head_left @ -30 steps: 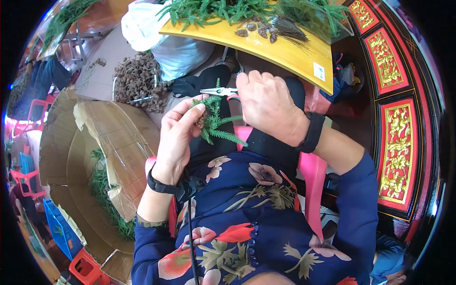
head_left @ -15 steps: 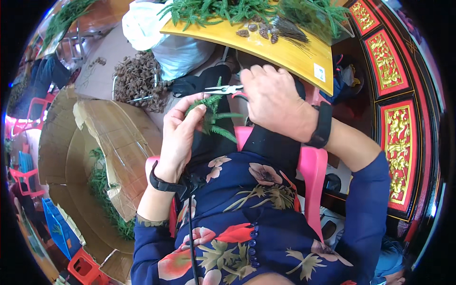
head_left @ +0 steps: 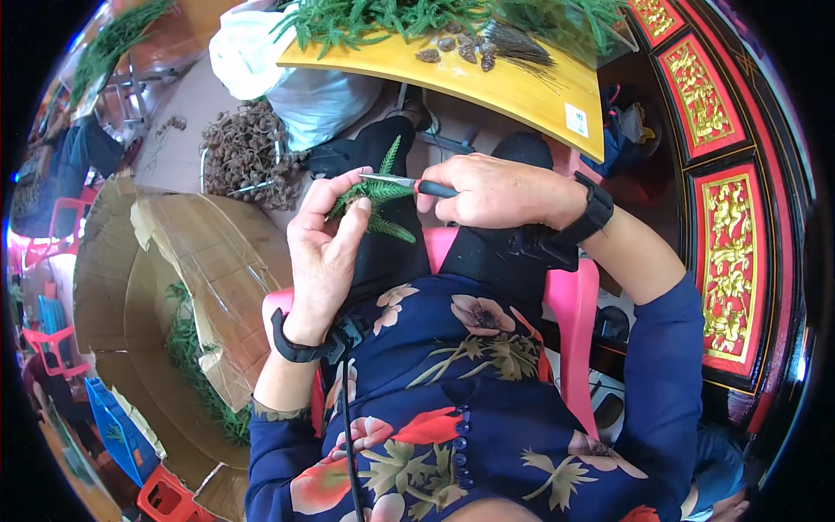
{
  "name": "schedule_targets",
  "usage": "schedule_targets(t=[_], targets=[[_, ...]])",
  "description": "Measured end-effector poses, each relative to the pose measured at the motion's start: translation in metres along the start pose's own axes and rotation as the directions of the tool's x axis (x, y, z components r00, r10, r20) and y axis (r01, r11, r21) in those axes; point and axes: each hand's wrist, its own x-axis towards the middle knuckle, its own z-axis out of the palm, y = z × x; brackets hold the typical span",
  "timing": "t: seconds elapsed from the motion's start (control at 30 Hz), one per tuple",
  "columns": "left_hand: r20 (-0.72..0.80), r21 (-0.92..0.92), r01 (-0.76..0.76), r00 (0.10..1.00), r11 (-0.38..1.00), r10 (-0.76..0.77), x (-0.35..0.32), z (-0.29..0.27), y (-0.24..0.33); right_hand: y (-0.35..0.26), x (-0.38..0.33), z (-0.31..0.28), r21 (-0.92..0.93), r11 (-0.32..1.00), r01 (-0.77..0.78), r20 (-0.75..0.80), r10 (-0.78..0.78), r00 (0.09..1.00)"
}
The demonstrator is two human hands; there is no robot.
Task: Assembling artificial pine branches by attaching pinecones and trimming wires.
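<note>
Above my lap, my left hand point(head_left: 320, 239) pinches a green fern-like sprig point(head_left: 390, 229) between thumb and fingers, its fronds fanning out to the right. My right hand point(head_left: 500, 193) is wrapped round the dark handles of needle-nose pliers point(head_left: 390, 179). The pliers point left, and their tips reach the top of the sprig beside my left fingertips. Whether the jaws grip a wire or stem there is too small to make out.
A yellow table point(head_left: 383, 70) ahead bears green sprigs point(head_left: 374, 22), pine cones point(head_left: 467, 52) and a bundle of thin dark wires point(head_left: 522, 48). Brown cones point(head_left: 243, 148) are heaped beside a white sack point(head_left: 326, 100). At left stands a cardboard box point(head_left: 130, 287) with greenery inside.
My right hand has turned and come lower. The pliers' tips have moved left, in to the sprig by my left fingers. My left hand keeps its pinch and has shifted slightly.
</note>
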Motion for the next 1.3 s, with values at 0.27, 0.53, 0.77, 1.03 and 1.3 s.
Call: schedule_targets(t=[0.27,0.53,0.77,1.03,1.3], targets=[[0.108,-0.278,0.240,0.970,0.930,-0.218,-0.002,-0.001,0.009,-0.002,-0.003,-0.004,-0.028,1.000,0.003,0.047,-0.001,0.999],[0.028,-0.086,0.028,0.999,0.996,-0.026,-0.001,0.001,-0.001,-0.006,-0.008,-0.004,-0.084,0.996,-0.009,0.026,0.011,1.000],[-0.024,0.080,-0.064,0.998,0.995,0.066,0.000,0.002,0.003,-0.004,-0.004,0.002,-0.059,0.998,0.013,0.004,-0.013,1.000],[0.033,-0.200,0.129,0.992,0.971,-0.125,-0.001,0.001,0.005,-0.008,-0.007,0.009,-0.131,0.991,0.006,-0.078,-0.016,0.997],[0.077,-0.247,0.188,0.982,0.951,-0.175,0.000,0.000,0.012,-0.007,-0.016,0.009,-0.202,0.979,0.026,-0.208,-0.069,0.976]])
